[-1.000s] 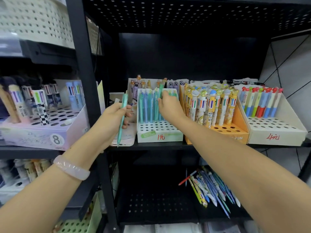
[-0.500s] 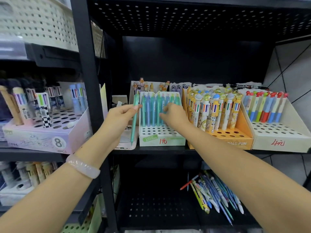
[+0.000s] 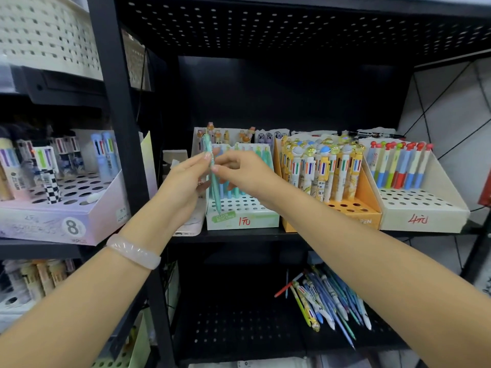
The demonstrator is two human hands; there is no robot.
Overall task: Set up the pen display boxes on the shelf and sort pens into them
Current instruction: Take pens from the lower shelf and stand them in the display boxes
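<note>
A teal pen [image 3: 214, 187] stands upright in front of the white-and-green display box [image 3: 243, 221], marked 1 in red, on the middle shelf. My left hand [image 3: 183, 187] pinches the pen near its top. My right hand [image 3: 245, 173] meets it from the right, its thumb and forefinger closing on the barrel. Several teal and blue pens stand in the box's back rows behind my hands. Its front holes are empty.
An orange box [image 3: 369, 221] packed with multicolour pens and a cream box [image 3: 425, 219] stand to the right. A lilac box [image 3: 53, 224] sits on the left shelf. Loose pens [image 3: 326, 301] lie on the lower shelf. A phone [image 3: 186, 229] lies beside the white-and-green box.
My left hand has carried the teal pen rightward, in front of the white-and-green box. My right hand has left the box's pens and come to the held pen.
</note>
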